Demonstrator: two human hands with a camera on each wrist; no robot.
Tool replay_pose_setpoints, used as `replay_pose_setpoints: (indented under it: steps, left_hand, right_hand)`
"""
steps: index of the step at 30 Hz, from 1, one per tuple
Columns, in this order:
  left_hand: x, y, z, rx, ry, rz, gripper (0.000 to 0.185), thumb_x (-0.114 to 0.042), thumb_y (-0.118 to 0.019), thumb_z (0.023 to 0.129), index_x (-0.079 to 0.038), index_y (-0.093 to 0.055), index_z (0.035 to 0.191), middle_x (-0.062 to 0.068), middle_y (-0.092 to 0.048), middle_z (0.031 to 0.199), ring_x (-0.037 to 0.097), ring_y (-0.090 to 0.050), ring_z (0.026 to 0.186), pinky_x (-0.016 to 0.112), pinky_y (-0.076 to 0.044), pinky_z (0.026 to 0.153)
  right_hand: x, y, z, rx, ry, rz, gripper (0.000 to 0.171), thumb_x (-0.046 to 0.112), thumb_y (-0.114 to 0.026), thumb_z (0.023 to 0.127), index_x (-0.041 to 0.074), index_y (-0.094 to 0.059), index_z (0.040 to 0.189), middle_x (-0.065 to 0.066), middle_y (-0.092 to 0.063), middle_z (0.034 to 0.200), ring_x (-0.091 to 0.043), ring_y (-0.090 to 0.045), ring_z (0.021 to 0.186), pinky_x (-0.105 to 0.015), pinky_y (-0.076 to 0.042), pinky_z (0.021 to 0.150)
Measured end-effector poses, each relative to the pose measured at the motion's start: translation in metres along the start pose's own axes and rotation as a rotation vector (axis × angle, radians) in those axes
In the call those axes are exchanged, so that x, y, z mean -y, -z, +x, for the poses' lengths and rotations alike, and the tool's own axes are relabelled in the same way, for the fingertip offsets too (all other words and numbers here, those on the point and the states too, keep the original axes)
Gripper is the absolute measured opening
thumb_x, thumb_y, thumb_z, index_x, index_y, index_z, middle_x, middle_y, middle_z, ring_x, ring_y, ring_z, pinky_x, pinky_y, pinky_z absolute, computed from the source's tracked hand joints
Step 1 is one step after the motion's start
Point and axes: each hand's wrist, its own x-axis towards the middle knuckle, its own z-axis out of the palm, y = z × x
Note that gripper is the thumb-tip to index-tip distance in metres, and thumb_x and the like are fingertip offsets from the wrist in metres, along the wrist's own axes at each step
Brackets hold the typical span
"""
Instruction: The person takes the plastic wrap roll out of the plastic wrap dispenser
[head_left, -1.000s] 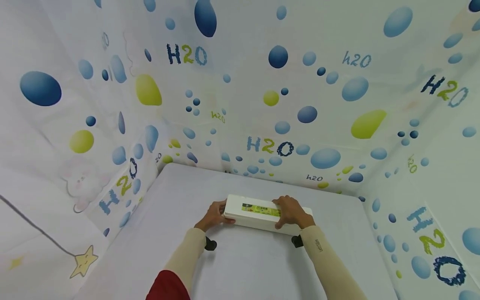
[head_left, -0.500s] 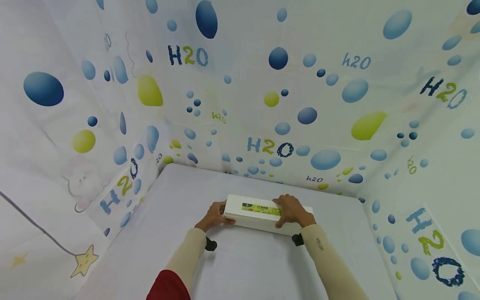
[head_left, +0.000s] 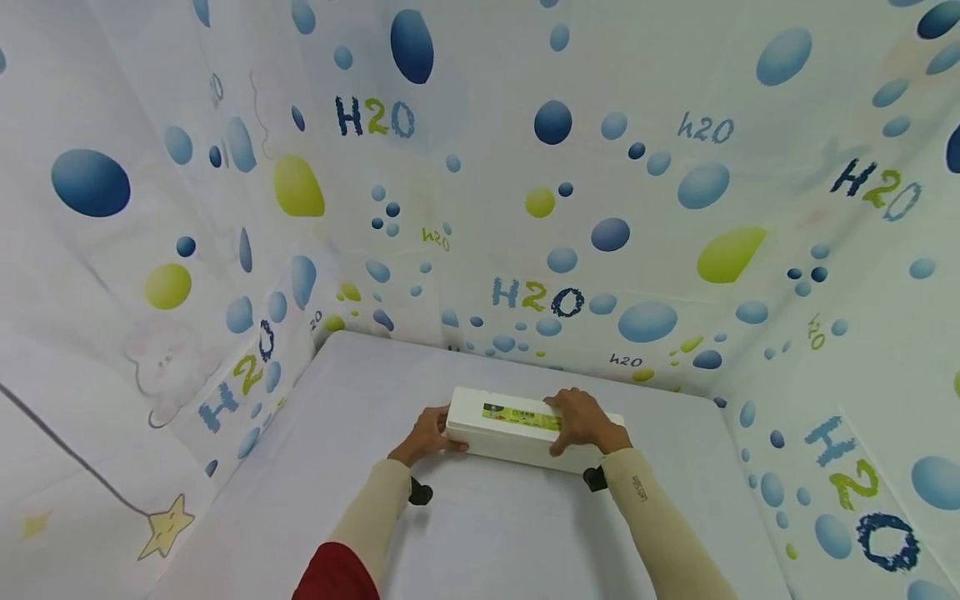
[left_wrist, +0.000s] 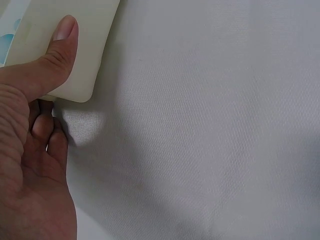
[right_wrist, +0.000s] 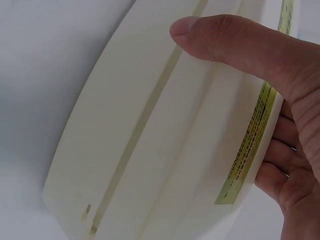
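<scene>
Both hands hold the box (head_left: 525,429) as before: left hand (head_left: 427,433) grips its end, right hand (head_left: 581,421) clamps over the top. Box barely shifted on the table (head_left: 487,517), so grip looks settled.

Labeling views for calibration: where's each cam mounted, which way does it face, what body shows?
Head: worn on the head, looks down at white box, left hand, right hand, both sleeves.
Left wrist: sees thumb on box end over white cloth.
Right wrist: sees thumb across box side.
All three share the box.
</scene>
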Motion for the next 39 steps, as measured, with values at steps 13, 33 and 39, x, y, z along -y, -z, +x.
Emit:
replay_pose_setpoints:
  steps: [13, 33, 39]
  left_hand:
    - [0.000, 0.002, 0.000, -0.013, 0.078, -0.006, 0.104, 0.003, -0.096, 0.079, 0.010, -0.035, 0.164, 0.027, -0.048, 0.166, 0.047, -0.054, 0.151, 0.056, -0.044, 0.127]
    - [0.003, 0.001, 0.002, 0.004, 0.039, 0.022, 0.102, 0.002, -0.096, 0.080, 0.013, -0.036, 0.162, 0.031, -0.051, 0.162, 0.050, -0.054, 0.149, 0.058, -0.046, 0.125]
    - [0.006, 0.002, 0.001, 0.011, 0.024, -0.009, 0.101, 0.000, -0.096, 0.080, 0.015, -0.037, 0.161, 0.033, -0.051, 0.161, 0.052, -0.055, 0.148, 0.059, -0.046, 0.125]
  right_hand:
    - [-0.006, 0.007, -0.004, 0.000, -0.022, -0.010, 0.097, 0.029, -0.109, 0.061, 0.000, -0.069, 0.145, -0.014, -0.074, 0.126, -0.025, -0.062, 0.102, -0.053, -0.059, 0.098]
    - [-0.011, 0.020, -0.006, -0.006, -0.029, -0.024, 0.096, 0.028, -0.108, 0.061, -0.003, -0.069, 0.144, -0.016, -0.075, 0.125, -0.027, -0.064, 0.102, -0.054, -0.059, 0.100]
    - [-0.014, 0.021, -0.006, -0.015, -0.032, -0.033, 0.095, 0.030, -0.108, 0.061, -0.003, -0.070, 0.141, -0.016, -0.075, 0.123, -0.027, -0.064, 0.100, -0.054, -0.060, 0.099]
